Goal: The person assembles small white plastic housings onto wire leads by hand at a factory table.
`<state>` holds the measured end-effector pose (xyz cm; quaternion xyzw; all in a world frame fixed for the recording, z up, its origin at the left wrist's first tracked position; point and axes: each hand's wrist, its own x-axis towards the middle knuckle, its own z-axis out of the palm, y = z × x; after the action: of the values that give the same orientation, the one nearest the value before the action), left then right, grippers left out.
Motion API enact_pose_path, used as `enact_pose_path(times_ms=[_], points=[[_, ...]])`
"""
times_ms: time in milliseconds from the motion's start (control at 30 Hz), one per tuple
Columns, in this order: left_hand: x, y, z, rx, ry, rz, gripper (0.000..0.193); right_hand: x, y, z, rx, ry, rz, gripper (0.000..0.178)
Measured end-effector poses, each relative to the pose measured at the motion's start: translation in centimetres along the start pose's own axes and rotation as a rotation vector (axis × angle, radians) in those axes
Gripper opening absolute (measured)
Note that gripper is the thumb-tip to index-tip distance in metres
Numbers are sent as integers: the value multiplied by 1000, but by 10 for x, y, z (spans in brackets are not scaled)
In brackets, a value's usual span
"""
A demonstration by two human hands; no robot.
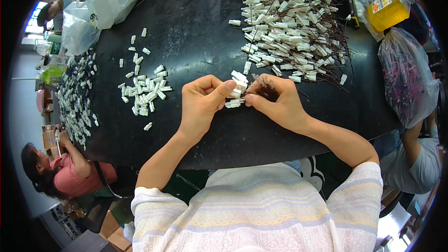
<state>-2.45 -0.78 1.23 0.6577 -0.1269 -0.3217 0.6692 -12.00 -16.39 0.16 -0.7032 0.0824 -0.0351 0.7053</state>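
My left hand (201,100) is closed, thumb and forefinger pinching several small white plastic connectors (240,82) in front of me. Close beside it, my right hand (282,101) curls round a bunch of thin dark brown wires (267,88), whose pale ends stick up above the fingers. Its thumb and fingertip meet the connectors from the right. Whether each wire sits inside a connector is too small to make out. A large heap of white connectors on brown wires (289,23) lies just beyond my right hand. Loose white connectors (150,91) are scattered left of my left hand.
The black tabletop (186,42) carries another pile of connectors with dark wires (77,95) at far left. Plastic bags (105,4) stand at the back left. A yellow bottle (387,8) and a bag of wires (405,74) are at right. People sit on both sides.
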Motion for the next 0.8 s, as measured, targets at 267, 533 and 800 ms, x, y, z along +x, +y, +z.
enact_pose_path(times_ms=[267,533,800], points=[[-3,-4,6,10,76,8,24,1,6,-1,-2,-23,29,6],[2,7,-8,119,-69,-8,21,0,4,0,35,-16,5,7],[24,22,-109,1290,429,504,12,1,-1,-2,154,-19,57,9]])
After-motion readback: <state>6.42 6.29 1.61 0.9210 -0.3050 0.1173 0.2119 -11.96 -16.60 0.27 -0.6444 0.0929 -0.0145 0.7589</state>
